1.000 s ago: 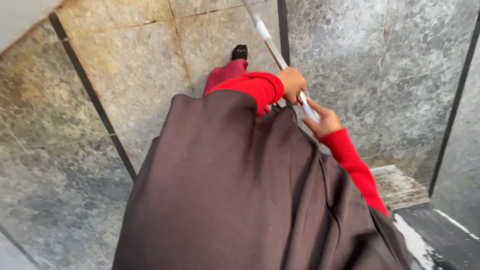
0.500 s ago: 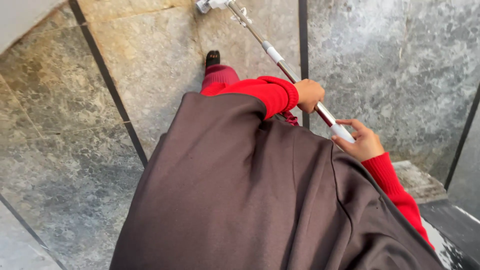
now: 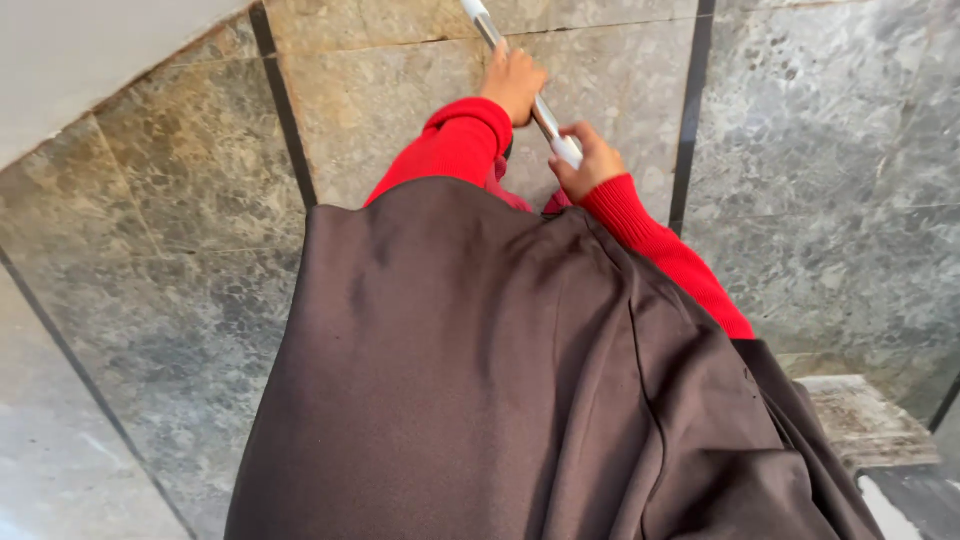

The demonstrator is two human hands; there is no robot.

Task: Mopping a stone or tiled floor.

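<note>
Hands work together on a slim metal pole (image 3: 520, 75) in the upper middle of the head view, the only view there is. The left hand (image 3: 513, 83) sits higher up the shaft, fingers wrapped fully round it, while the right hand (image 3: 588, 160) closes over the pole's near end just below and to the right, with the white end cap (image 3: 566, 150) showing between thumb and fingers. Both grips are closed on the pole. That stacked hold, one hand at the end and one further up, looks suited to steering a long-handled tool: the lower hand would push and the upper one guide.

From the hands the shaft runs up and left, out of the top edge of the frame, so its working end is hidden. Red sleeves (image 3: 455, 145) lead back from both wrists to a wide brown garment (image 3: 500, 380) filling the lower middle. Grey and tan stone floor tiles (image 3: 190, 170) with dark joints surround it, and a pale worn slab (image 3: 865, 420) lies at the lower right.
</note>
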